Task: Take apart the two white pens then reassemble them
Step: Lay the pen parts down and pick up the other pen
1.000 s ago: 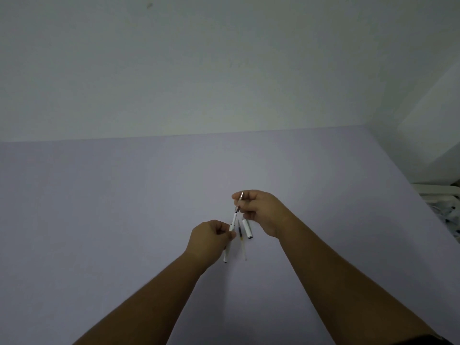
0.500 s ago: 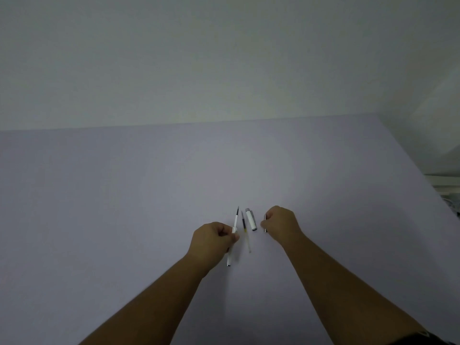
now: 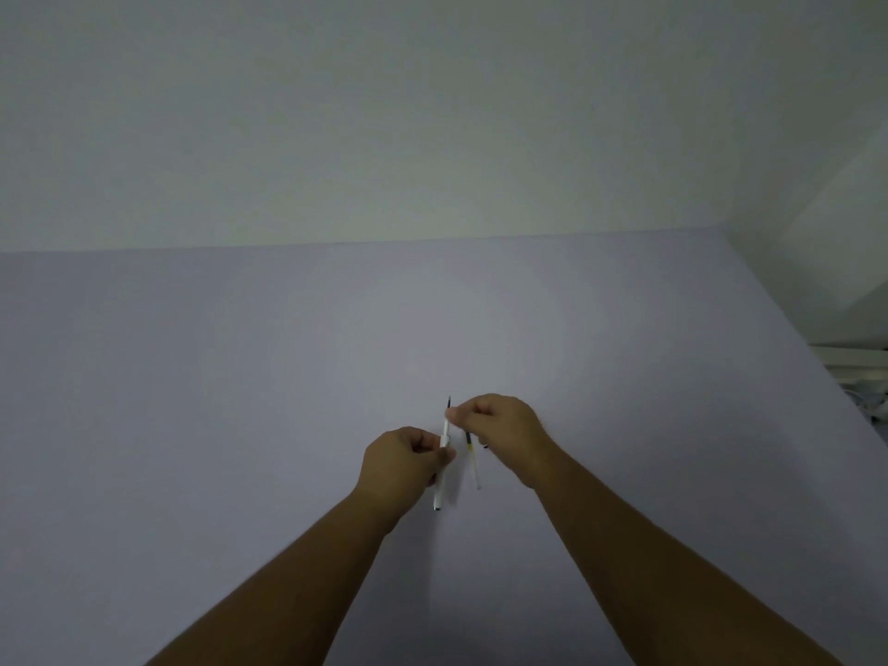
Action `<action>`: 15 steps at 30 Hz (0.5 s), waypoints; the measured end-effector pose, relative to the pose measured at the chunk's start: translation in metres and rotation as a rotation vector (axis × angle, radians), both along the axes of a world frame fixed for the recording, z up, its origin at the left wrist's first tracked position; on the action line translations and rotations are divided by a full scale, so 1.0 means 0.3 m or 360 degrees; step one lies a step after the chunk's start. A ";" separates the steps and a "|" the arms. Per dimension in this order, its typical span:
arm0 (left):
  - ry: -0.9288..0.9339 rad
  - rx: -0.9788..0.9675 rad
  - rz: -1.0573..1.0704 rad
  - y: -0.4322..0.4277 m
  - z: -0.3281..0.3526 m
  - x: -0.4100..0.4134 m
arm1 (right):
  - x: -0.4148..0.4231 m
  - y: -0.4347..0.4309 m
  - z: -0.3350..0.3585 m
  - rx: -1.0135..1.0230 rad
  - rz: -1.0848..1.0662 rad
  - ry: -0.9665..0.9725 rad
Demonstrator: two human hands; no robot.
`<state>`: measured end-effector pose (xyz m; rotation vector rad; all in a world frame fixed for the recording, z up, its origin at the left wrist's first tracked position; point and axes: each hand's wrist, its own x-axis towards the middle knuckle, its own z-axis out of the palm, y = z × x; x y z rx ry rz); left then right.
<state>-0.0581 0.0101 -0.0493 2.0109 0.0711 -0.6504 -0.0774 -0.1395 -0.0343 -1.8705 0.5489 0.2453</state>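
Pale lilac tabletop (image 3: pixel 240 425) fills the lower view, with a plain off-white wall behind it. I note the left hand (image 3: pixel 403 461) curled tight around a slim white plastic pen barrel (image 3: pixel 443 454), held tilted near upright above the surface, dark tip pointing far. Right hand (image 3: pixel 499 427) sits just right of it, its fingers (image 3: pixel 454 415) pinched closed on the barrel's upper section. A thin clear ink refill with dark and yellow bands (image 3: pixel 473 456) lies on the tabletop between the two hands, partly under the right hand.
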 end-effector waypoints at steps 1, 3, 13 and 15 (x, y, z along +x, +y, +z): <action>-0.0016 0.0015 -0.0015 -0.003 0.001 0.003 | 0.005 0.015 0.006 -0.0005 0.0034 0.0006; -0.0025 0.0027 -0.0025 -0.005 0.002 0.009 | 0.026 0.028 0.017 0.0014 0.0007 -0.0029; 0.0081 0.0148 0.0159 0.038 -0.069 0.066 | 0.130 -0.027 -0.029 -0.0036 -0.0296 0.0100; 0.0078 0.0210 0.0183 0.029 -0.115 0.089 | 0.125 0.017 -0.113 -0.0322 0.0071 0.0350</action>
